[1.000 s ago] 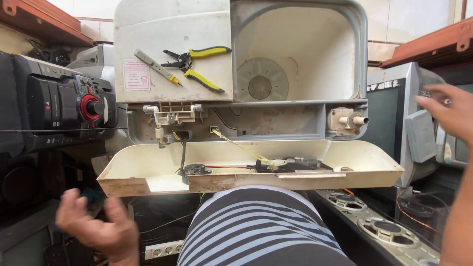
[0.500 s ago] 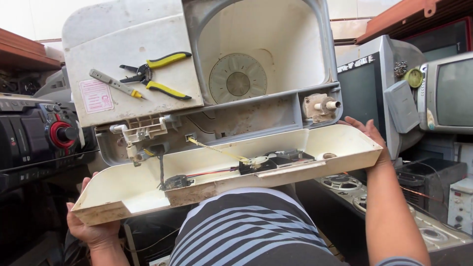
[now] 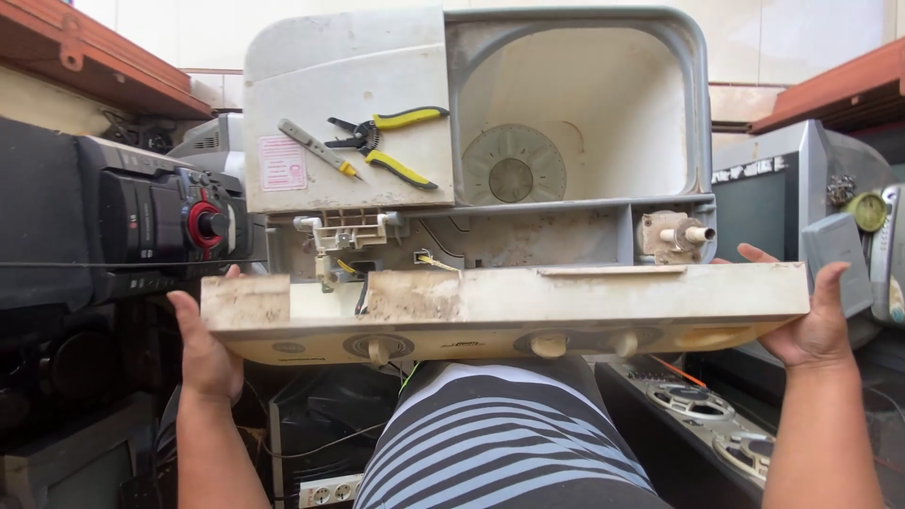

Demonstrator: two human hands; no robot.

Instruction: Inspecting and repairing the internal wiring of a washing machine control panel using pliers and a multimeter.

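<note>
2 hands grip panel ends | left hand (image 3: 209, 351), right hand (image 3: 809, 325) closed around control panel (image 3: 509, 306) | now swung upright from flat, knobs facing camera, centre frame

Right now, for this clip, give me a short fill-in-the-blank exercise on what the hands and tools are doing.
1. The left hand and right hand hold the ends of the long ____ panel.
2. The pliers on the washer lid have ____ handles.
3. The screwdriver lies ____ of the pliers.

Missing words: white; yellow; left
</note>
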